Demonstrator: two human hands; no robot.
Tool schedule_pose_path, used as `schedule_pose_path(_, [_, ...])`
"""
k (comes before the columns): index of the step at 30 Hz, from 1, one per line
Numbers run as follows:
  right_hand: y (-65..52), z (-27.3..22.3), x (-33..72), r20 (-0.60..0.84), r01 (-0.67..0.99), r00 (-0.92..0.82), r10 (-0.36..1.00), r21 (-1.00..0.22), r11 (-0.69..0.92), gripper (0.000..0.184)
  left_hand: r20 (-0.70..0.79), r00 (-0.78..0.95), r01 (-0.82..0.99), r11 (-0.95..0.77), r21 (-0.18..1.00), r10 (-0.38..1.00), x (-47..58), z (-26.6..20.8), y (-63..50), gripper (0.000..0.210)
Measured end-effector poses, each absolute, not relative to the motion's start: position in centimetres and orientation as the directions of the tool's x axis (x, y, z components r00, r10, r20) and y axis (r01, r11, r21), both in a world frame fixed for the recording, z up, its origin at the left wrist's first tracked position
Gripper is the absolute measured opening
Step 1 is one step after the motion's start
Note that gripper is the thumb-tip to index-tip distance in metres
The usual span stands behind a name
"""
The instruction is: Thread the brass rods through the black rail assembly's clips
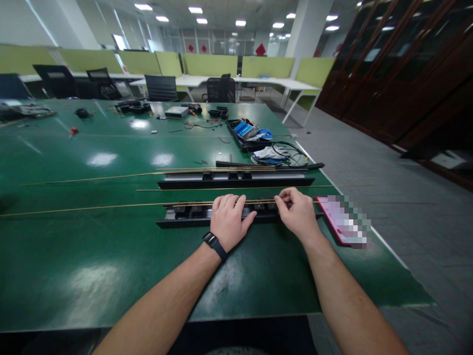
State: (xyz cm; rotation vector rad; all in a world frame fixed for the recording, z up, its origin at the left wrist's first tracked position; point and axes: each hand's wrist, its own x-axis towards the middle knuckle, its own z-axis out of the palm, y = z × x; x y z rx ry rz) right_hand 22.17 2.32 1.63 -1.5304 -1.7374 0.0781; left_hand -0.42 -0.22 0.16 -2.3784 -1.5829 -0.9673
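A long black rail (184, 223) with a grey inner channel and several black blocks lies across the table in front of me. Over it runs a thin brass-coloured rod (111, 206), reaching far out to the left. My left hand (229, 222), with a dark watch on the wrist, rests palm down across the rail, fingers stretched forward and thumb apart. Near the rail's right end, my right hand (298, 214) has thumb and fingers pinched together on the rod. The exact grip point is partly hidden by the fingers.
Behind lies a second black rail (236, 184) with more rods on top. A loose rod (177, 190) lies between the rails. To the right is a red-edged phone-like object (338, 219), partly blurred. Farther back are gloves (271, 155) and a black tray (246, 145).
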Motion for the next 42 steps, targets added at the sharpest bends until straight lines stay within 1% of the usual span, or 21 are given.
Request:
schedule_pose_path(9, [2.36,1.80,22.34,0.493,0.805,0.076,0.866,-0.543,0.239,0.018,0.563,0.256,0.865,-0.446,0.229,0.786,-0.44,0.25,-0.26,0.044])
schedule_pose_path(16, [2.39,1.67,22.48,0.506,0.807,0.084,0.859,-0.540,0.239,0.017,0.569,0.253,0.863,-0.448,0.234,0.783,-0.52,0.11,-0.16,0.044])
schedule_pose_path(23, [2.33,1.61,22.24,0.534,0.814,0.074,0.842,-0.520,0.258,0.024,0.569,0.248,0.865,-0.444,0.235,0.784,-0.52,0.18,-0.28,0.043])
schedule_pose_path(31, [2.41,1.43,21.98,0.524,0.801,0.051,0.850,-0.530,0.279,0.019,0.569,0.246,0.862,-0.445,0.242,0.785,-0.46,0.21,-0.28,0.043])
schedule_pose_path(42, [2.41,1.65,22.46,0.512,0.810,0.082,0.855,-0.535,0.242,0.018,0.567,0.254,0.863,-0.448,0.232,0.783,-0.41,0.10,-0.24,0.043])
